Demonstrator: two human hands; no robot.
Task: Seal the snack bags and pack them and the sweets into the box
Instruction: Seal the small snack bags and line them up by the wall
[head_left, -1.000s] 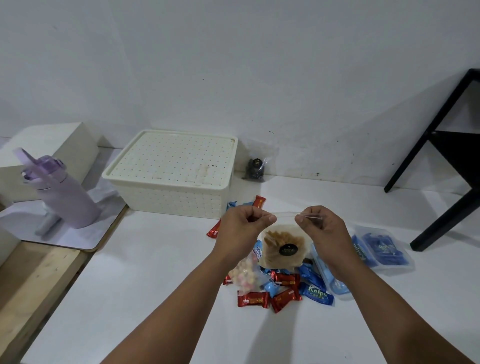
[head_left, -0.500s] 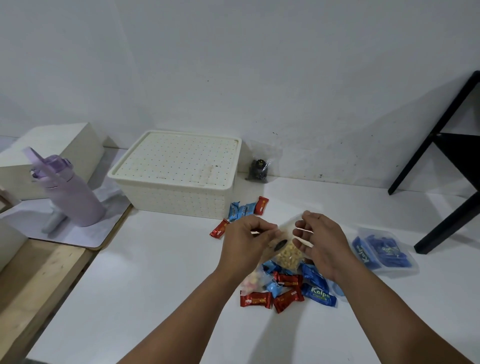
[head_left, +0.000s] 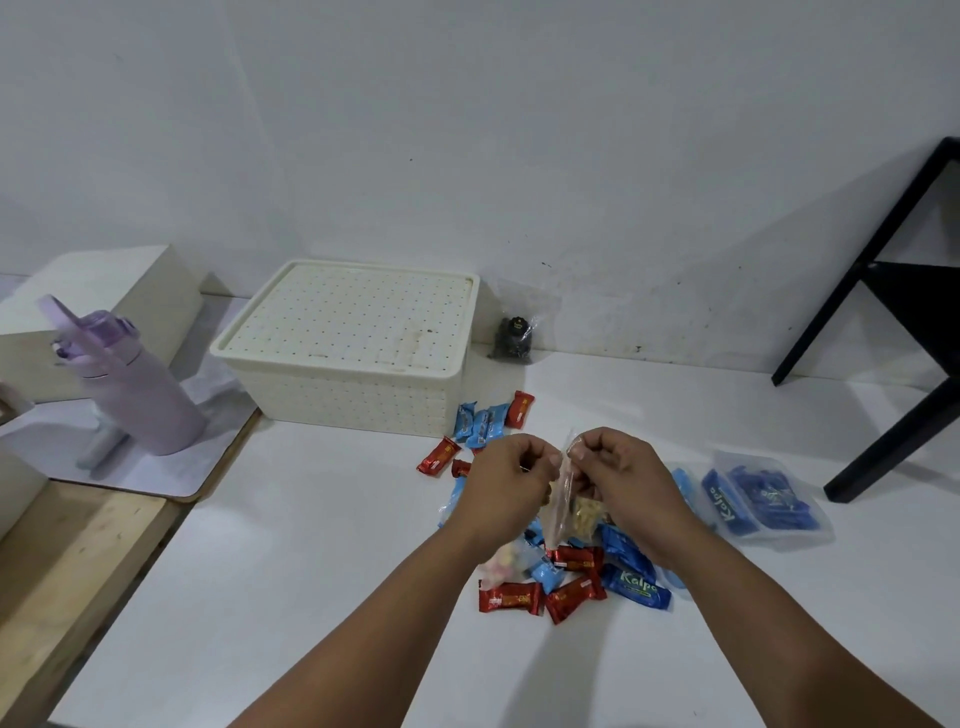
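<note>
A clear snack bag (head_left: 563, 506) with pale brown snacks hangs edge-on between my hands above the table. My left hand (head_left: 506, 486) and my right hand (head_left: 621, 480) both pinch its top edge, knuckles close together. Under them lies a heap of red sweets (head_left: 511, 597) and blue sweets (head_left: 639, 587), with a small bag of pink and white sweets (head_left: 504, 561) partly hidden by my left wrist. More sweets (head_left: 480, 423) lie beside the cream perforated box (head_left: 353, 358), whose lid is on. A clear bag of blue packets (head_left: 763, 499) lies at the right.
A small bag with dark contents (head_left: 514, 338) leans against the wall behind the box. A lilac bottle (head_left: 130, 384) stands on a mat at the left, beside a wooden ledge (head_left: 67, 566). A black stand (head_left: 893, 322) rises at the right.
My hands have come together, and the snack bag has turned from facing me, stretched wide, to edge-on. The view has shifted a little.
</note>
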